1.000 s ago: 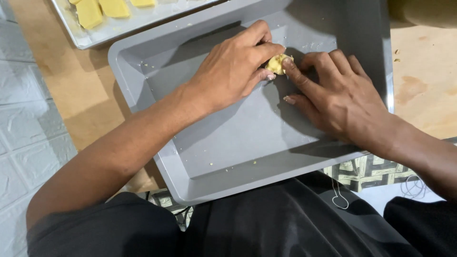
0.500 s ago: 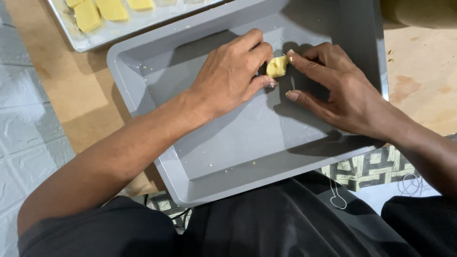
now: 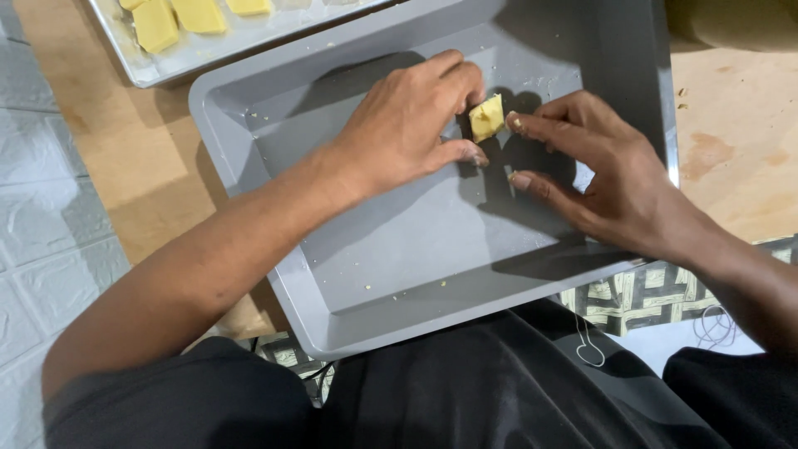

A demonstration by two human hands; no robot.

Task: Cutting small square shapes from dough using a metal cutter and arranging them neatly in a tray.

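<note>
Two hands meet over one small yellow lump (image 3: 486,117). The left hand (image 3: 407,125) has its fingers (image 3: 455,76) curled, forefinger and thumb closed on the lump's left side. The right hand (image 3: 607,179) has its fingers (image 3: 540,125) loosely bent and part-spread, its forefinger tip touching the lump's right edge and its thumb lower, clear of the lump. The lump is soft-looking and pale yellow, roughly cube-shaped with uneven faces, and whether it rests on the metal or is held just above it cannot be told.

Under the hands lies a grey tray (image 3: 432,274), rectangular and shallow, with rounded corners, sloped walls and a flat rim; its smooth matte floor carries scattered pale crumbs and a smear near the far wall. Beyond its far left corner stands a second tray (image 3: 179,62), lighter in colour, holding flat yellow slabs (image 3: 179,18) side by side, cut off by the frame's top edge.

Both trays sit on a tan wooden surface (image 3: 137,166) with darker stains at the right. White embossed brick-pattern panelling (image 3: 41,216) runs along the left. A patterned green and cream mat (image 3: 640,295) shows below the grey tray, and the person's dark clothing (image 3: 465,391) fills the bottom.
</note>
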